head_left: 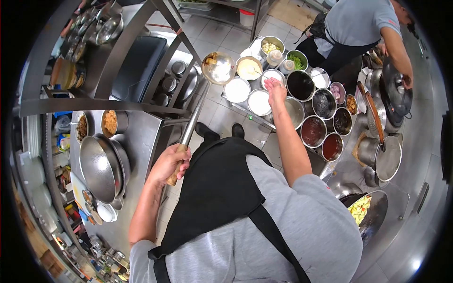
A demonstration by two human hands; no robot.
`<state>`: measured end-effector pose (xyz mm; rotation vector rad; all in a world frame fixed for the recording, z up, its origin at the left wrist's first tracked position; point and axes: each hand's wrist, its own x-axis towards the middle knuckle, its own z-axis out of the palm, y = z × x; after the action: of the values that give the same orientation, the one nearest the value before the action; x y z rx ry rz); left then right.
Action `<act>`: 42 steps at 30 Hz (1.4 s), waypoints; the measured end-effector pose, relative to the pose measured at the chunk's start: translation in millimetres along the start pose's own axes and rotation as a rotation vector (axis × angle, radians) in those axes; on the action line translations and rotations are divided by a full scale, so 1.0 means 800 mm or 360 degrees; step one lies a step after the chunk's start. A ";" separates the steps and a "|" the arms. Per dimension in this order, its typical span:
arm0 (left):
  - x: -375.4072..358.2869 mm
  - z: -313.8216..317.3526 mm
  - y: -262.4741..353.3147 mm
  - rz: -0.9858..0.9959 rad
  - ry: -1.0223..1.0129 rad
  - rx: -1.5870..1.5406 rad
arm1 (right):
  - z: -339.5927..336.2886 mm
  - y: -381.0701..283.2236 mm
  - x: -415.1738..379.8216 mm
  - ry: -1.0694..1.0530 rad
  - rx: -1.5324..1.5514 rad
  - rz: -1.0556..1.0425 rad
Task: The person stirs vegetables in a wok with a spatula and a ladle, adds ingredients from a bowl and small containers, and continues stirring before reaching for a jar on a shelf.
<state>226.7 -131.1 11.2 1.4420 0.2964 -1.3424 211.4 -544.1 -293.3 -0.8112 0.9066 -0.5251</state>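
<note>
My left hand [174, 165] is wrapped round the wooden handle of a long ladle [194, 121]. The ladle's round metal bowl [221, 70] is raised over the floor, left of the seasoning pots, with some brown bits at its edge. My right hand [277, 91] reaches over the pots, fingers stretched toward a pot of white powder [272, 75] and overlapping its near rim. Below that sits another pot of white powder [259, 102], and a third pot of white powder [237, 89] is to its left. A pot of pale yellow powder [248, 68] holds a spoon.
Pots of dark sauce [300, 85] and red sauce [313, 131] stand at the right. A wok [377, 214] holds yellow-green food pieces. A co-worker [349, 30] handles a dark wok [396, 89] at the range. Stacked woks [101, 167] rest on the left steel counter [141, 137].
</note>
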 end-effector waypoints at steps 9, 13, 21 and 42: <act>0.007 -0.003 0.000 0.0011 -0.0030 0.0012 | 0.041 -0.029 -0.029 -0.0024 -0.0675 -0.0645; 0.003 -0.003 -0.002 0.0026 0.0013 0.0068 | 0.044 0.000 -0.004 -0.0041 -0.0673 -0.0474; 0.004 -0.006 -0.001 0.0022 0.0052 0.0096 | 0.007 -0.001 0.006 0.0116 -0.0088 -0.0170; 0.000 0.002 -0.003 0.0077 0.0059 0.0063 | 0.029 0.009 0.008 0.0072 -0.0191 -0.0137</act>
<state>223.9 -131.3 10.6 1.4994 0.2590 -1.2899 234.6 -535.4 -293.9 -0.9534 0.9550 -0.5699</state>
